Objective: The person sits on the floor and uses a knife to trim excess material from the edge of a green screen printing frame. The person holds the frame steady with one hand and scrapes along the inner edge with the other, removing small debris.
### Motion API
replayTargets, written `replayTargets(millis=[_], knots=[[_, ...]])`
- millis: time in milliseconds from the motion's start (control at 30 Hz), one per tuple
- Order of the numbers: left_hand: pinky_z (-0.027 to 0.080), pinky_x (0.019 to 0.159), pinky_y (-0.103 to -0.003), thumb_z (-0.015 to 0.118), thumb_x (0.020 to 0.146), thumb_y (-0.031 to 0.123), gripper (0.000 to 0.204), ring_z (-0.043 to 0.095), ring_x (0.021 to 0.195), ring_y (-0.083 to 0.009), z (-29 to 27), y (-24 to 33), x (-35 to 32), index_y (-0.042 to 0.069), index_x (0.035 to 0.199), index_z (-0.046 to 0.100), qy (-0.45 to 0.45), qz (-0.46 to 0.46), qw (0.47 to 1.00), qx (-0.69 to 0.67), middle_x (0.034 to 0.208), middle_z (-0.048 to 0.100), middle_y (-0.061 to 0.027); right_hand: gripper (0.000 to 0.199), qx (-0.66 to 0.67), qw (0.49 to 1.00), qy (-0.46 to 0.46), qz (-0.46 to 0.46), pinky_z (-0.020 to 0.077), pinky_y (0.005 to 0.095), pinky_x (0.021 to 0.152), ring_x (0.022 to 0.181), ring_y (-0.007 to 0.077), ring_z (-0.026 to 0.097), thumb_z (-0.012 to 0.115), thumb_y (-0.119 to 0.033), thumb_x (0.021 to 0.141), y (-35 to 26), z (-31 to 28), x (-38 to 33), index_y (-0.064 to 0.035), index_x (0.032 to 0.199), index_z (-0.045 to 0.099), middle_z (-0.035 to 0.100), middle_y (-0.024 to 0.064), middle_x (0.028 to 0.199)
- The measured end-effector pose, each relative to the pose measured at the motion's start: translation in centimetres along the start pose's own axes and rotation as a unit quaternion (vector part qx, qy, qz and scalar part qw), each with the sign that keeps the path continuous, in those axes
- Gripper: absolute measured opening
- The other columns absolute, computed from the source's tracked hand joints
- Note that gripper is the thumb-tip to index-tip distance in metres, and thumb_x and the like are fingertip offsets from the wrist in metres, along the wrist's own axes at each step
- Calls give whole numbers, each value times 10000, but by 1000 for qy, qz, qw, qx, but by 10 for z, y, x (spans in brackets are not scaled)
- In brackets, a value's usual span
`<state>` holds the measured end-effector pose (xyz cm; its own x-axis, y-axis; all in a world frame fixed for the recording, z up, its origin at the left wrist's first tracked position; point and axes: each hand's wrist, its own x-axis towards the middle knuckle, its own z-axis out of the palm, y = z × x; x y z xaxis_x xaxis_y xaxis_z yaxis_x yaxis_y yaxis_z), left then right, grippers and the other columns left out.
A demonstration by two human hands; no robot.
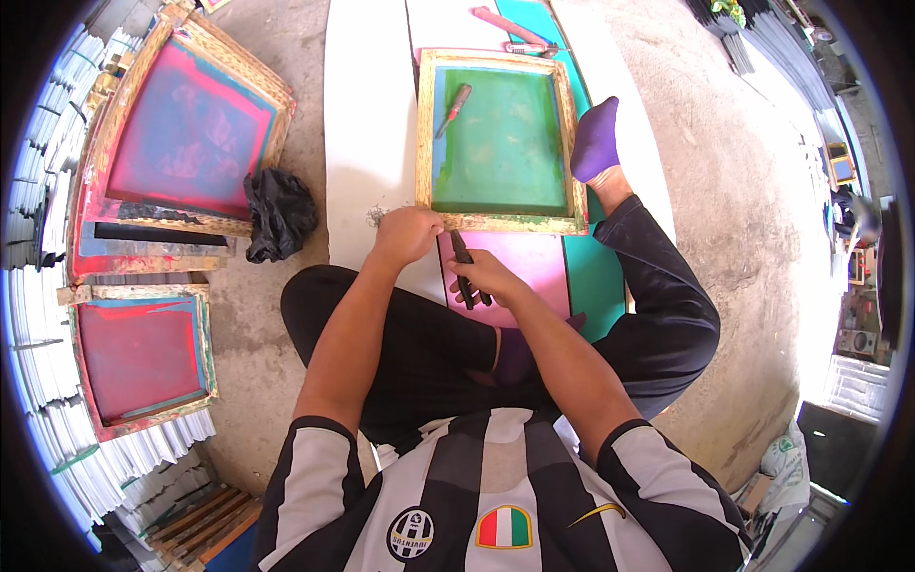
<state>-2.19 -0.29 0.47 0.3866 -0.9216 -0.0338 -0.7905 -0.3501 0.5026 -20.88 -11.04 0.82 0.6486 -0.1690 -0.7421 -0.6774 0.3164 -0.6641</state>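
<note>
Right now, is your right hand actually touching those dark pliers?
Touching: the head view shows the right hand wrapped around the handles of the dark pliers.

Bright scene, glare on right-hand floor [743,191], fisheye-bent edges

Green mesh [505,143], tan wooden frame [524,224], black tool [461,250], purple sock [597,138], black-and-white striped shirt [481,477]

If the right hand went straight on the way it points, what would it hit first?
The black pliers-like tool in the right hand would likely meet the green-screened frame's near wooden rail, beside the left hand; whether it already touches is unclear.
</note>
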Motion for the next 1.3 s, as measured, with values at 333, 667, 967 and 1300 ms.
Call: replayTargets(millis=[333,667,967,1300], knots=[[580,807,-434,740,877,286,202,748,912,-321,-23,-40,-2,144,988,830,42,-312,947,-57,960,786,-116,351,45,995,80,32,514,426,457,637,316,699,621,-227,960,19,-30,12,70,1142,573,659,217,857],[578,825,-441,752,872,285,213,749,915,-326,-21,-35,-1,138,1005,829,30,-315,946,-66,968,787,-125,342,16,991,111,68,519,459,442,583,338,673,629,-180,931,5,-32,17,140,1041,579,619,210,769],[579,828,-440,756,871,288,228,751,923,-331,-18,-38,-1,121,1008,826,37,-304,948,-84,969,787,-137,361,7,986,154,61,517,449,439,549,305,646,616,-144,908,11,-32,21,171,1078,563,631,223,765],[593,883,-457,728,901,275,205,743,1029,-371,-25,-37,6,150,1026,830,-17,-385,923,-17,1068,781,-166,246,8,982,184,42,472,425,391,493,257,618,526,-112,880,18,-19,29,102,990,576,634,192,712]])
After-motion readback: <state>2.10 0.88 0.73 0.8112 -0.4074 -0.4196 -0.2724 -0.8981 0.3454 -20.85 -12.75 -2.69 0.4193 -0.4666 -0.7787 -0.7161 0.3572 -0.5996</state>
